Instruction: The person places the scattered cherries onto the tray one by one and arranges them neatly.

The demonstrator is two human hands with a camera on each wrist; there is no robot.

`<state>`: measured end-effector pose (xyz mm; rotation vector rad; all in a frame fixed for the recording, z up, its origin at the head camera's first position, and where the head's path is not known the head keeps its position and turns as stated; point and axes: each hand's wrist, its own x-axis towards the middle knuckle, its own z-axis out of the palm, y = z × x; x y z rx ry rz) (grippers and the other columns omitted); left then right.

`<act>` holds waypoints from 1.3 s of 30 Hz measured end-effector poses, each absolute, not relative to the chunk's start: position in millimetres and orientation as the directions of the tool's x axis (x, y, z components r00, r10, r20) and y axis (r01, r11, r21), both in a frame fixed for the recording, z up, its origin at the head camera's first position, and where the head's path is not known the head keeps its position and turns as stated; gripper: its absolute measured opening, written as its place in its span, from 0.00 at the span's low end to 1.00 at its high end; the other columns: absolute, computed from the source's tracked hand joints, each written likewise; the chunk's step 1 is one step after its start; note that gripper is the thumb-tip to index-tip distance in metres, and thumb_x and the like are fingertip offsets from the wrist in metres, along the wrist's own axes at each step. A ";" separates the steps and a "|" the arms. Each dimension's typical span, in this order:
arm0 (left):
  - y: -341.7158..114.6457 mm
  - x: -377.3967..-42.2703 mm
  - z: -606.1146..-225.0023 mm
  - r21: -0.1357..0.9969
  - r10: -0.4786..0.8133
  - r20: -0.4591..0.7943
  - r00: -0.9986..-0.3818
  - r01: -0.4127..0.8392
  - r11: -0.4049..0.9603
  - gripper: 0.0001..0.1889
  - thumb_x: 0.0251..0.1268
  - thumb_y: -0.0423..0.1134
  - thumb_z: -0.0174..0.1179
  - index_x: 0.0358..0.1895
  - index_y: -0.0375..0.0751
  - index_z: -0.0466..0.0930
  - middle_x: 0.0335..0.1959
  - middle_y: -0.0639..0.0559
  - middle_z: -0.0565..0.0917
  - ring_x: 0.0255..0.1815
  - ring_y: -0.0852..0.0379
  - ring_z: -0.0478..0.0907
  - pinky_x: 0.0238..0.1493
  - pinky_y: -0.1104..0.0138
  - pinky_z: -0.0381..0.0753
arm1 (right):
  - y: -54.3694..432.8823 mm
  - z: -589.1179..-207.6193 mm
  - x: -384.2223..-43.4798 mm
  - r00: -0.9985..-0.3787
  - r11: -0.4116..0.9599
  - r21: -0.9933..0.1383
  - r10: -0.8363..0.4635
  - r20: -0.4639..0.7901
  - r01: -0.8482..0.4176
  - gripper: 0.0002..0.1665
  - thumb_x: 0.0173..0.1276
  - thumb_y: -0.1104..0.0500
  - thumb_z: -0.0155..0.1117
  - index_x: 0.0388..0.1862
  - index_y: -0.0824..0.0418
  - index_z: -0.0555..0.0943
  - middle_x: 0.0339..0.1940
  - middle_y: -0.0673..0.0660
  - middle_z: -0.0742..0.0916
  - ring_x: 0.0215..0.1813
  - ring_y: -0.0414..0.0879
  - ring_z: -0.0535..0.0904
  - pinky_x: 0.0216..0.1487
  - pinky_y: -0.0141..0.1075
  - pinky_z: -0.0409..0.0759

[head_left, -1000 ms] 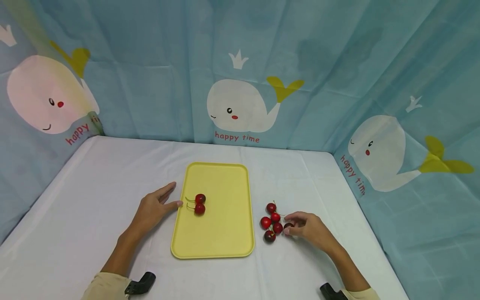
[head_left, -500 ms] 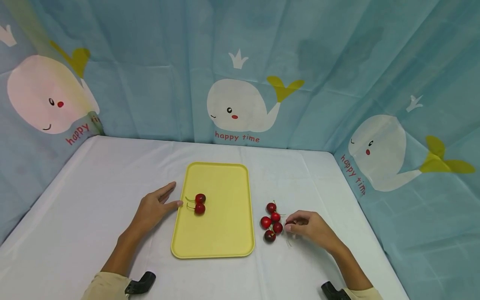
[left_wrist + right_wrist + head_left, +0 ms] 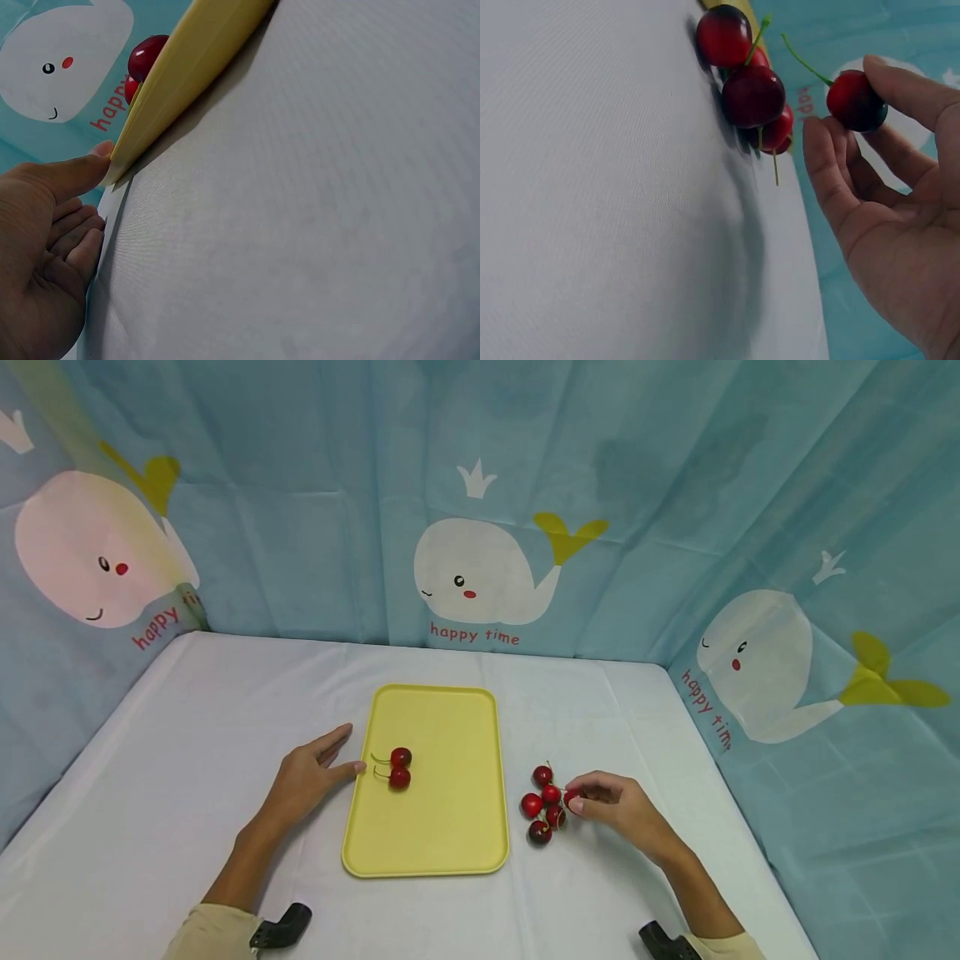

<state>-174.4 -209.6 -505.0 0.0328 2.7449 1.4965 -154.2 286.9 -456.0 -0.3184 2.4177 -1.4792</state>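
Between thumb and fingers, my right hand (image 3: 617,808) pinches a dark red cherry (image 3: 853,101), its green stem pointing away from the palm in the right wrist view. That cherry is lifted off the cloth, beside a small pile of cherries (image 3: 532,805) right of the yellow tray (image 3: 442,835). With the thumb, my left hand (image 3: 303,781) touches the tray's left rim; its fingers are extended in the head view and partly bent in the left wrist view. Two stemmed cherries (image 3: 400,778) lie on the tray, one behind the other, left of its middle.
A white cloth (image 3: 187,760) covers the table. Blue curtains (image 3: 300,527) printed with whales stand along the back and both sides. Black wrist-worn devices (image 3: 282,927) show at both sleeves.
My right hand has gripped the cherry at the pile's right side and raised it, shifting slightly away from me. The left hand, the tray and its two cherries have stayed put.
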 end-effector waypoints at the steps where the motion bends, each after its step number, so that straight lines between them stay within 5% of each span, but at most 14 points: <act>1: -209.5 -174.2 -504.8 0.840 0.025 -0.004 -1.000 0.010 0.542 0.45 0.68 0.52 0.74 0.82 0.39 0.64 0.81 0.39 0.68 0.81 0.40 0.67 0.74 0.55 0.71 | 286.1 -455.5 -153.8 -0.935 0.440 -0.897 -0.331 -0.126 -0.035 0.18 0.75 0.53 0.71 0.58 0.59 0.86 0.50 0.57 0.90 0.49 0.51 0.87 0.50 0.35 0.89; 14: -209.8 -173.7 -502.9 0.843 0.028 -0.003 -1.000 0.012 0.538 0.45 0.68 0.53 0.73 0.82 0.39 0.64 0.81 0.39 0.68 0.81 0.40 0.66 0.74 0.56 0.71 | 270.2 -453.9 -154.2 -0.941 0.393 -0.919 -0.322 -0.102 -0.035 0.17 0.71 0.54 0.75 0.56 0.57 0.86 0.49 0.58 0.90 0.47 0.53 0.87 0.48 0.36 0.90; 25: -208.1 -174.7 -503.7 0.838 0.023 -0.015 -1.000 0.000 0.546 0.45 0.68 0.53 0.73 0.83 0.40 0.63 0.81 0.39 0.68 0.81 0.40 0.66 0.75 0.53 0.71 | 257.1 -450.5 -156.6 -0.924 0.364 -0.928 -0.377 -0.065 -0.083 0.21 0.75 0.54 0.71 0.63 0.57 0.85 0.60 0.57 0.87 0.50 0.56 0.87 0.53 0.38 0.91; 39: -208.8 -174.0 -503.4 0.840 0.024 -0.013 -1.000 0.002 0.543 0.45 0.68 0.53 0.74 0.83 0.40 0.63 0.81 0.39 0.68 0.81 0.40 0.66 0.75 0.54 0.71 | 233.2 -453.9 -159.5 -0.915 0.321 -0.945 -0.397 -0.074 -0.062 0.22 0.71 0.57 0.75 0.60 0.66 0.84 0.51 0.59 0.90 0.48 0.51 0.88 0.43 0.39 0.92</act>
